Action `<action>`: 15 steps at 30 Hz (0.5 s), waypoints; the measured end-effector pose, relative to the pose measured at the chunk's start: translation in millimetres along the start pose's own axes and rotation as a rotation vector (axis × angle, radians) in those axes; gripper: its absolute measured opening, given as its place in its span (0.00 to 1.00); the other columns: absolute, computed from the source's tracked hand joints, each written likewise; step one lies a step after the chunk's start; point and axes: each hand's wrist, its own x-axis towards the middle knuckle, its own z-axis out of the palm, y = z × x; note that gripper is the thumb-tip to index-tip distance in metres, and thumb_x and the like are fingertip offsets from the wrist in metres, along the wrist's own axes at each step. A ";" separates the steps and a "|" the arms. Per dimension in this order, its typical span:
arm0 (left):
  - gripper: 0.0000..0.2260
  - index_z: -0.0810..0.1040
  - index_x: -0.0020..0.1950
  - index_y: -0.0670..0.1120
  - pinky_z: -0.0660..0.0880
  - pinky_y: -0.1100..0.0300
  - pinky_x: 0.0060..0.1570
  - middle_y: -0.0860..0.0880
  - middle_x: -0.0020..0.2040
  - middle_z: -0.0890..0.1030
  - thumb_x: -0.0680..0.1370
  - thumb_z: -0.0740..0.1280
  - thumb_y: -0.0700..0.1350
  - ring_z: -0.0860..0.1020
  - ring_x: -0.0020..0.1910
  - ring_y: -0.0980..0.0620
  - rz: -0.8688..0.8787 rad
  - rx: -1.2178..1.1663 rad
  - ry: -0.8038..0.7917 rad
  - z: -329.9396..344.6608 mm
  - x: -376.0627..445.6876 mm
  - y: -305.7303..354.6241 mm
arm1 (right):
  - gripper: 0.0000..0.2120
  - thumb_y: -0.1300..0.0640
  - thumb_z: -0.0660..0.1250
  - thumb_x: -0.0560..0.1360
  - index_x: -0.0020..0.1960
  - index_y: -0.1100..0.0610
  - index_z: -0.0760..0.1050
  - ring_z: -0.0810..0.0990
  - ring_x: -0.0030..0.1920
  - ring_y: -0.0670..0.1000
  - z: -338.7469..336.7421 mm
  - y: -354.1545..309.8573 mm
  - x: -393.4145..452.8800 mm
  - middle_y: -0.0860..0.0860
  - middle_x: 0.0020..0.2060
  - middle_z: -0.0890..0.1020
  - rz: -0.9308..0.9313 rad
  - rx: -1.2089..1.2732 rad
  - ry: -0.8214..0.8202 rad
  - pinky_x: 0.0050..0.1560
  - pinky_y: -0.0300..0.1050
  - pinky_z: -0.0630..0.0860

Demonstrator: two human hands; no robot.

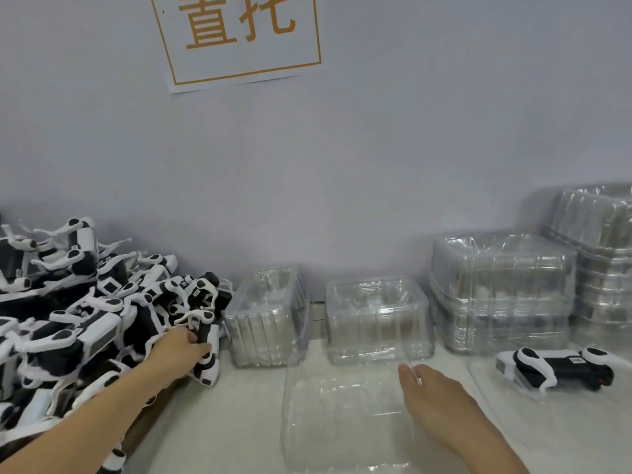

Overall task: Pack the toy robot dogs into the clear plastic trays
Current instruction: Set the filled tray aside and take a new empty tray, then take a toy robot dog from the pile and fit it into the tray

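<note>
Head camera: the left hand (178,347) grips a toy robot dog (207,350) at the edge of the pile of robot dogs (85,302), while the right hand (431,401) pinches the rim of an empty clear tray (342,422) on the table (239,405). Tangled legs could snag, dragging neighbouring dogs off the heap.
</note>
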 end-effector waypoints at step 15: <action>0.10 0.78 0.43 0.42 0.82 0.49 0.37 0.44 0.32 0.81 0.75 0.70 0.49 0.75 0.28 0.48 -0.277 -0.707 -0.124 2.0 -23.3 20.2 | 0.25 0.41 0.47 0.83 0.70 0.51 0.70 0.73 0.64 0.53 -1.0 -2.3 -2.1 0.51 0.64 0.76 -0.006 0.038 -0.014 0.66 0.48 0.69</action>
